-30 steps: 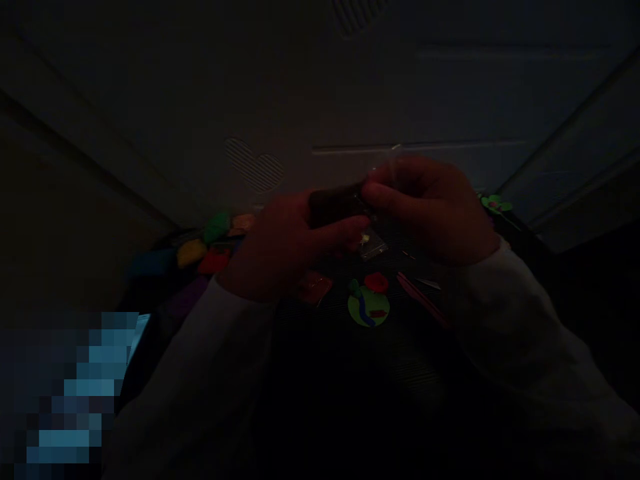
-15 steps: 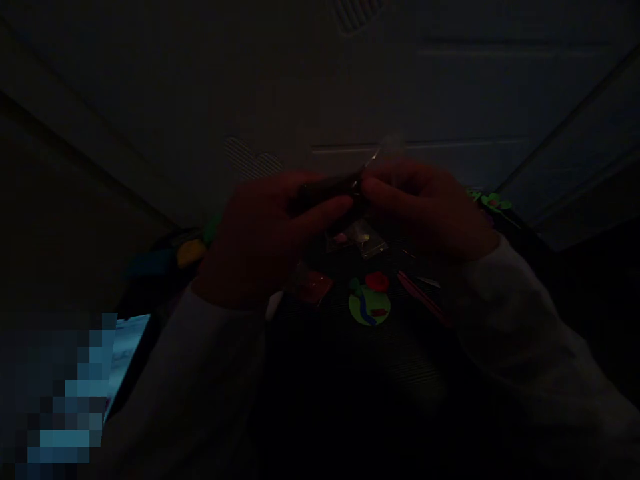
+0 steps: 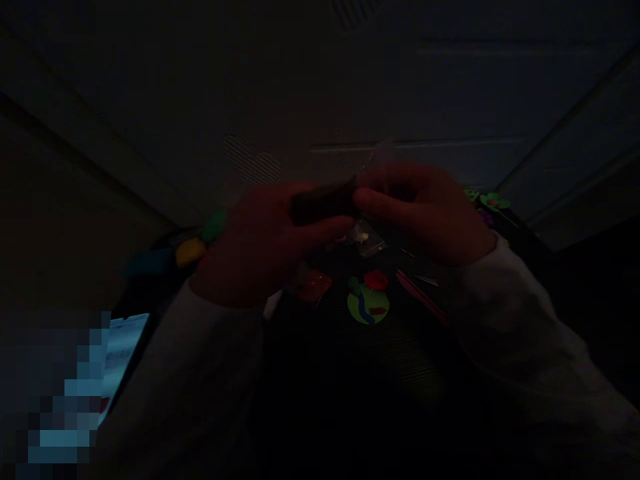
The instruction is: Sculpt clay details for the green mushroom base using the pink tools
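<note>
Left hand [image 3: 257,247] and right hand [image 3: 425,213] are held up together above a dark ribbed mat [image 3: 350,360], with the scene only dimly lit. A dark oblong object [image 3: 323,203] is grasped in the left hand, its body wrapped by the fingers, and its far end is pinched by the fingertips [image 3: 367,199] of the right hand. The object's exact kind cannot be told in this light. A transparent film [image 3: 381,155] stands up just above the right hand and seems to be held with the object, though the join is hidden by the fingers. White sleeves [image 3: 515,313] are worn on both arms.

Below the hands, a small transparent bag [image 3: 367,240] is lying on the mat. Nearby are laid a red packet [image 3: 314,287], a green foam disc [image 3: 367,305] with blue and red pieces on it, and a red foam shape [image 3: 375,280]. Pink sticks [image 3: 421,297] are placed to the right of the disc, just beside a small pale sliver [image 3: 426,281]. A green foam flower [image 3: 494,201] is seen beyond the right hand.

Lumps of yellow clay [image 3: 190,252], green clay [image 3: 214,227] and blue clay [image 3: 149,262] are set beyond the left hand. A lit screen [image 3: 125,350] is seen at lower left, partly covered by a pixelated patch, and no writing can be read on it or on any packet. A heart pattern [image 3: 253,160] is pressed into the pale panel [image 3: 440,100] ahead.
</note>
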Tool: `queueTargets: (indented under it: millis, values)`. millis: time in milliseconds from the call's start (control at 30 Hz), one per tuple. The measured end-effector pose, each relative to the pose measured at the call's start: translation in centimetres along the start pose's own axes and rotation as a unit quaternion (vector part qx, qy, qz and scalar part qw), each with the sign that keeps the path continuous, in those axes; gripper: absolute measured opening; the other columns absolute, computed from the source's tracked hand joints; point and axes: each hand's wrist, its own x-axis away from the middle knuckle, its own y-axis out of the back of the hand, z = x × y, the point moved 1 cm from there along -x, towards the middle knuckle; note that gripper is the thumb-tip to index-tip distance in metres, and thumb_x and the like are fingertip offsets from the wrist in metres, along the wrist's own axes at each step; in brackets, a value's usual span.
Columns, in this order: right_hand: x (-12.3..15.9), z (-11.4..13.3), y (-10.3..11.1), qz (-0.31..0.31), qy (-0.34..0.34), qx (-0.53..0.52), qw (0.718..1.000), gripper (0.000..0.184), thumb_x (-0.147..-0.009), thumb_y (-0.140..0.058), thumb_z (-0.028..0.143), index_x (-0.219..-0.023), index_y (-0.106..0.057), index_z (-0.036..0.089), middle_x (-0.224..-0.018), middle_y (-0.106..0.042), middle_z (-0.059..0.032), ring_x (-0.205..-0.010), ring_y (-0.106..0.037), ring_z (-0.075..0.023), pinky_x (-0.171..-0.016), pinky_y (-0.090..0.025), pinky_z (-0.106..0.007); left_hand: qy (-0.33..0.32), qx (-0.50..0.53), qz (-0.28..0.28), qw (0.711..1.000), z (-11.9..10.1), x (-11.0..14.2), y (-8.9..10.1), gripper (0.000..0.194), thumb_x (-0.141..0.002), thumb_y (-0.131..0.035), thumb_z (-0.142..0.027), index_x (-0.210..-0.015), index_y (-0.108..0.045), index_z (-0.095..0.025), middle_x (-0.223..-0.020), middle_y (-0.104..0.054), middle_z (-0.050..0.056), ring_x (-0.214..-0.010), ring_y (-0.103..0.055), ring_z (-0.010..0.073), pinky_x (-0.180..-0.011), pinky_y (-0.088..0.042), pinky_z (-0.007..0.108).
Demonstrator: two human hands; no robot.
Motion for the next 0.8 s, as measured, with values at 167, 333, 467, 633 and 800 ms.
queueTargets:
  millis: [167, 333, 467, 633, 800]
  values:
    - [-0.17, -0.5, 0.24, 0.005, -0.005, -0.005, 1.0, 0.023, -0.071, -0.056, 0.035, -0.079, -0.057, 0.014, -0.071, -0.056, 0.0018, -0.064, -0.053, -0.0083, -0.054, -0.044, -0.019, 0.025, 0.013, 0.017, 0.999, 0.28, -0.14, -0.32, 0.033, -0.065, -0.054, -0.051, -0.079, -0.062, -0.022, -0.06, -0.059, -0.003, -0.055, -0.054, 0.0108, -0.042, -0.033, 0.019]
    - [-0.15, -0.96, 0.38, 0.021, -0.002, -0.02, 1.0, 0.023, -0.073, -0.054, 0.035, -0.081, -0.057, 0.013, -0.073, -0.057, 0.0008, -0.064, -0.053, -0.0085, -0.054, -0.045, -0.019, 0.025, 0.048, -0.009, 0.998, 0.43, -0.05, 0.08, 0.024, -0.07, -0.054, -0.042, -0.085, -0.063, -0.026, -0.073, -0.065, -0.004, -0.061, -0.057, 0.0099, -0.046, -0.038, 0.017]
    - [-0.06, -0.89, 0.22, 0.025, -0.005, -0.049, 0.998, 0.021, -0.075, -0.053, 0.033, -0.083, -0.057, 0.014, -0.076, -0.057, 0.0011, -0.068, -0.055, -0.0094, -0.057, -0.046, -0.021, 0.008, 0.009, -0.043, 0.999, 0.4, 0.03, 0.32, 0.02, -0.069, -0.055, -0.04, -0.081, -0.064, -0.027, -0.068, -0.064, -0.007, -0.058, -0.056, 0.009, -0.045, -0.036, 0.017]
    - [-0.14, -0.56, 0.3, 0.025, 0.0, -0.06, 0.998, 0.019, -0.074, -0.053, 0.029, -0.086, -0.056, 0.014, -0.08, -0.057, 0.0004, -0.073, -0.056, -0.0109, -0.062, -0.048, -0.024, 0.009, 0.038, -0.043, 0.998, 0.35, 0.06, 0.27, 0.021, -0.07, -0.053, -0.042, -0.078, -0.064, -0.026, -0.064, -0.063, -0.007, -0.057, -0.056, 0.0093, -0.044, -0.037, 0.017]
    - [-0.17, -0.6, 0.43, 0.006, 0.002, -0.051, 0.999, 0.019, -0.074, -0.055, 0.03, -0.083, -0.056, 0.013, -0.078, -0.057, 0.0006, -0.072, -0.055, -0.0106, -0.063, -0.048, -0.024, 0.019, 0.081, -0.041, 0.996, 0.09, 0.12, 0.25, 0.023, -0.074, -0.049, -0.041, -0.083, -0.064, -0.026, -0.072, -0.064, -0.006, -0.061, -0.056, 0.0089, -0.049, -0.039, 0.017]
